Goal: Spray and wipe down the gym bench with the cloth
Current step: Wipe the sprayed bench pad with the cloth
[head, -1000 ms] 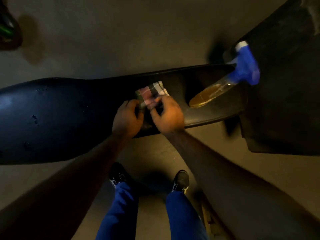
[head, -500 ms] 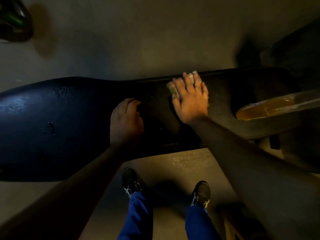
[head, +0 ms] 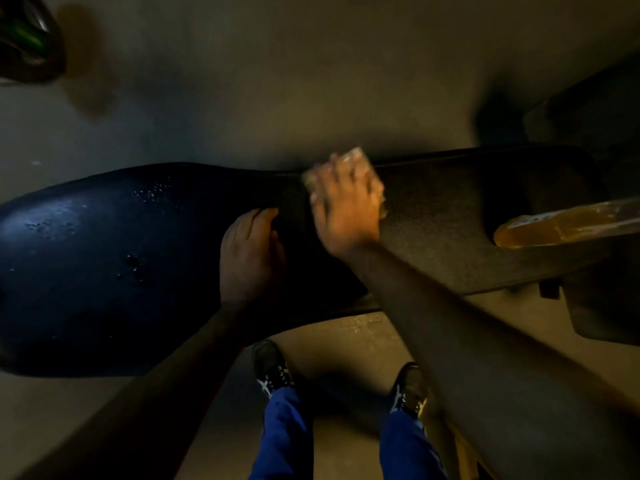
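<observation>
The black padded gym bench [head: 104, 271] runs across the view from left to right, with droplets of spray on its wide left part. My right hand [head: 343, 209] presses flat on the folded cloth [head: 355, 155] at the bench's far edge; only a pale corner of the cloth shows past the fingertips, and the hand is blurred. My left hand [head: 251, 254] rests palm down on the pad just left of it, holding nothing. The spray bottle [head: 554, 226] with amber liquid lies on the bench's right end.
A dark machine part [head: 606, 306] stands at the right beside the bench end. A dark object with green on it [head: 24, 39] sits at the top left on the concrete floor. My shoes and blue trousers [head: 284, 427] are below the bench.
Both hands were folding the cloth one second ago. The right hand then laid it flat on the pad and has slid it slightly left along the far edge. The left hand settled on the pad.
</observation>
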### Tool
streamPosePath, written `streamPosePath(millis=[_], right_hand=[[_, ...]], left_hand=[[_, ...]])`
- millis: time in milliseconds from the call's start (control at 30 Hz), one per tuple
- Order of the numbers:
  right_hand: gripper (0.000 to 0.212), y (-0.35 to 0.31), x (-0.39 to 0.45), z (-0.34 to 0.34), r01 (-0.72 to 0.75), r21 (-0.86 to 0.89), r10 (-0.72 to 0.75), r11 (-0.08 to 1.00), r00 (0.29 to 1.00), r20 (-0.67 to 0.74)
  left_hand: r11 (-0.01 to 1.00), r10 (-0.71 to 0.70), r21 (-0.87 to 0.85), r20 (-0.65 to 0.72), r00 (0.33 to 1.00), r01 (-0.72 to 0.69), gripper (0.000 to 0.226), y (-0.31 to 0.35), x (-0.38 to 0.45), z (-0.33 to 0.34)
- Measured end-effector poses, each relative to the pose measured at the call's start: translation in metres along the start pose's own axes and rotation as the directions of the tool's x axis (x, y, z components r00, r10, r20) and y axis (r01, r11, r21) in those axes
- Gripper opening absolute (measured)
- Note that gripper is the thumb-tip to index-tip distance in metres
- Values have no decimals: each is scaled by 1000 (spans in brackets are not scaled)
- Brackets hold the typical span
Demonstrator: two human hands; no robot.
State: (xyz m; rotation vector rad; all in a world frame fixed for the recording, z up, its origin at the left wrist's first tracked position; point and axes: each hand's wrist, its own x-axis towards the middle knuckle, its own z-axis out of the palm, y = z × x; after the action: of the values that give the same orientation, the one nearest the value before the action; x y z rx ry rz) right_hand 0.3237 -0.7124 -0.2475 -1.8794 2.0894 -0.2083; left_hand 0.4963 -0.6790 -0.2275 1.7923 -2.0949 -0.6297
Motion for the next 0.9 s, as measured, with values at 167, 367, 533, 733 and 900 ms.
streamPosePath(millis=[167,367,533,733,900], right_hand=[[54,33,-7,-4,364,-57,-356,930,927,122],[53,-10,-41,5,138,15,-139,990,985,103],[54,36,-23,-6,-2,-33,2,999,1000,1],[55,30,-88,6,299,-24,-295,954,949,109],[59,46,-60,5,-252,-24,248,968,963,-101]], left_hand=[[997,81,9,34,996,-81,48,-15,-20,11],[989,98,103,85,992,-107,52,-18,-13,15],[977,93,182,103,990,-111,51,-18,-15,20],[984,85,152,26,996,-88,51,-9,-22,17],[964,162,195,114,980,-182,54,-11,-43,32]])
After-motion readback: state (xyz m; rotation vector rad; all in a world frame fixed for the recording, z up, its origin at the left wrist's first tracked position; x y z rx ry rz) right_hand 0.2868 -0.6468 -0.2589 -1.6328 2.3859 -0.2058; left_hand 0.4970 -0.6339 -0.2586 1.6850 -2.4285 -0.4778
